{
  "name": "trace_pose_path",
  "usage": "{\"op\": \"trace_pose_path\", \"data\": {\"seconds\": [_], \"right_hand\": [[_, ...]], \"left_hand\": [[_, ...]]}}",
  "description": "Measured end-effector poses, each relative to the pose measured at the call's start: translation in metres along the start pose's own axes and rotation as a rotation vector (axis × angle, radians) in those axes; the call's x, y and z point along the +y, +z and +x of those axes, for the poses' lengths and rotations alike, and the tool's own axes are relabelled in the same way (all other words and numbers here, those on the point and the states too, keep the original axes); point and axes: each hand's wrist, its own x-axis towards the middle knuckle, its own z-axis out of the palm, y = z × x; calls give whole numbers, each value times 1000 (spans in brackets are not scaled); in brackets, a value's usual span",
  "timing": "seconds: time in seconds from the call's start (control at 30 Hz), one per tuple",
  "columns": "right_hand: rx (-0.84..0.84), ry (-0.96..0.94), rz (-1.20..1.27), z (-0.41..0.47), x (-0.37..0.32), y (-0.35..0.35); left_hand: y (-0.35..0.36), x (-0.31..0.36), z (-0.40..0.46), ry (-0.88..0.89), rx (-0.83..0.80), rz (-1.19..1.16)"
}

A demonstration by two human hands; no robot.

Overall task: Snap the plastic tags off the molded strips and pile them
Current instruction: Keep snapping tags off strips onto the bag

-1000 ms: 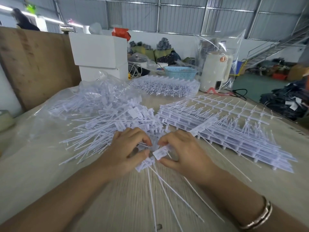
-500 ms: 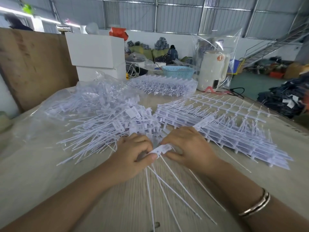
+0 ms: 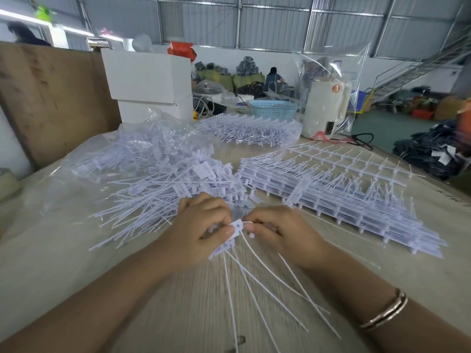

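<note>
- A small white plastic tag [image 3: 237,226] is held just above the table, between the two hands, at the centre of the view.
- The tag is pinched by the left hand [image 3: 204,230], thumb on its flat face, with a small bundle of other tags gripped beneath it; their long thin tails [image 3: 257,284] fan out toward the viewer across the tabletop.
- The right hand [image 3: 277,231] is curled beside the tag, fingertips closed on what looks like a small white stub; exactly what is pinched cannot be made out.
- Compared with a second ago, the tag has been lifted and turned up between the thumbs, and the hands have been drawn closer together. This is judged to mean one more tag is being snapped free or has just come free.
- A loose pile of separated tags [image 3: 163,189] lies just beyond the left hand, partly on a clear plastic bag [image 3: 142,146].
- Stacked strips [image 3: 344,200] still carrying tags lie to the right, and an emptied frame [image 3: 356,159] rests behind them, so much work is judged to remain.
- Farther back, a wrapped bundle of strips [image 3: 249,128], white boxes [image 3: 147,75], a blue basket [image 3: 271,108] and a white appliance [image 3: 326,108] are seen on the wooden table [image 3: 433,276].
- A bracelet [image 3: 384,314] is worn on the right wrist.
</note>
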Motion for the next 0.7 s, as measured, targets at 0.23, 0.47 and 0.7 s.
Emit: {"op": "trace_pose_path", "data": {"seconds": [0.23, 0.47, 0.7], "right_hand": [[-60, 81, 297, -2, -10, 11], [-8, 132, 354, -10, -2, -2], [80, -138, -211, -6, -14, 14]], "left_hand": [[-3, -3, 0, -88, -96, -707], [-7, -19, -5, -6, -92, -224], [-7, -9, -4, -7, 82, 75]]}}
